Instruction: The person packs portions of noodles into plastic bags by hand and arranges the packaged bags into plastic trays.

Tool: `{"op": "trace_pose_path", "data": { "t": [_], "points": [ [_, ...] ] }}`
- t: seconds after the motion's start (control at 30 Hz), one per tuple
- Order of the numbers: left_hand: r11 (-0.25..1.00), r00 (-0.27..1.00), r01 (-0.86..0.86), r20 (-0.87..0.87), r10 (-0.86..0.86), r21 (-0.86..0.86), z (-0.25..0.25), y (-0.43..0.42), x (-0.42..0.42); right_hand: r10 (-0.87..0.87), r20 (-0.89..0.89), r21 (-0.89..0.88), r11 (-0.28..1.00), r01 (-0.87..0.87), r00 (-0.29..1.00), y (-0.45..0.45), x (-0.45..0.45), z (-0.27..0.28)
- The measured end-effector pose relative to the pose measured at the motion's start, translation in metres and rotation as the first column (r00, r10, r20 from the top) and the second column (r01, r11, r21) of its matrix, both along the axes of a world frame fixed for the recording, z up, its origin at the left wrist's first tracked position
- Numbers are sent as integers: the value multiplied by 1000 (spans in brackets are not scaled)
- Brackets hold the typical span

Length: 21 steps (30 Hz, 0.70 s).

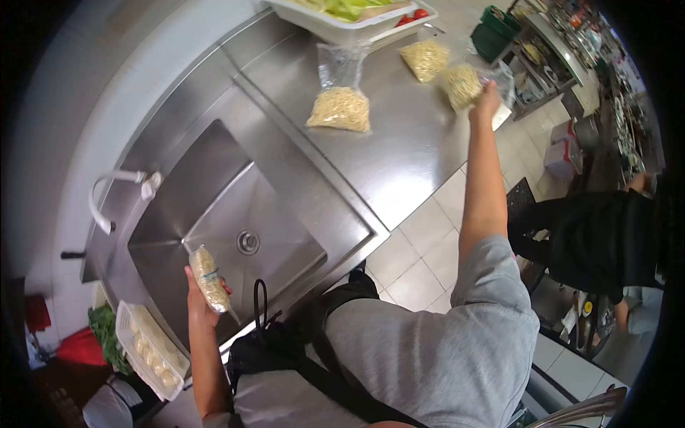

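Over the near-left part of the sink, my left hand (198, 298) is wrapped round a long, rolled plastic packet (208, 279) of pale food. My right hand (486, 104) reaches to the counter's far right, its fingers closed on a clear bag (462, 85) of pale yellow strands, slightly blurred. Just beyond it lies a second bag (425, 60) of similar strands. A third bag (340, 109), its loose plastic top spread toward the back, rests flat on the steel counter (399, 143).
The sink basin (214, 192) has a white faucet (118, 178) at left. A white tub (342, 25) of greens stands at the back. A white basket (153, 349) holds round pale items. A person in black (592, 239) stands at right.
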<state>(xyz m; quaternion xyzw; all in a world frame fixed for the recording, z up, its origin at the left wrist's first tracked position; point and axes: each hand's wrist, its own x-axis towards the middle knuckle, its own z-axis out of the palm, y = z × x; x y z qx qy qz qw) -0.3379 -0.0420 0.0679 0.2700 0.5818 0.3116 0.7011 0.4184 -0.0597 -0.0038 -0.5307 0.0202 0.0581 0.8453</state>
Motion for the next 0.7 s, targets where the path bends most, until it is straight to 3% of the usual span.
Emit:
{"op": "trace_pose_path", "data": {
  "t": [0.03,0.07,0.1,0.13,0.17,0.2,0.3,0.37,0.43,0.47,0.53,0.6,0.63,0.7],
  "points": [
    [999,998,-34,60,36,-34,1,-3,-22,75,67,-3,997,-75,995,-18,-8,-5],
    [999,999,-33,10,34,-28,2,-7,-43,164,134,-9,986,-164,977,-32,-23,-8],
    [998,998,-52,-42,51,-21,5,-9,-61,119,127,-107,989,-105,985,-43,-57,7],
    [996,992,-90,-93,89,-10,9,-13,-81,394,222,-87,919,-384,892,-65,-59,-8],
    [991,985,-130,-112,131,16,15,-15,-98,391,113,-87,920,-383,913,-79,-93,1],
    [983,973,-180,-138,184,39,22,-16,-113,431,114,-193,894,-405,895,-95,-128,11],
    [924,925,-308,-157,346,225,42,-21,-188,440,-9,-150,887,-436,898,-141,-213,13],
    [825,832,-444,-181,525,351,65,-25,-245,290,-161,-120,943,-310,943,-155,-248,-6],
    [743,787,-467,-158,597,478,76,-25,-316,308,-117,-113,940,-321,944,-172,-263,-34],
    [729,789,-430,-170,590,533,80,-27,-349,289,-100,-106,948,-299,952,-175,-273,-39],
    [705,640,-314,-406,652,636,84,-25,-409,229,-92,-68,970,-235,969,-178,-311,-21],
    [618,325,225,-656,682,754,78,-11,-459,222,-49,-102,969,-226,974,-170,-343,7],
    [559,127,490,-689,713,669,75,-6,-478,217,-27,-119,968,-219,976,-166,-361,18],
    [558,-33,678,-738,674,478,68,9,-496,278,17,-103,956,-275,960,-159,-393,34]
  ]
}}
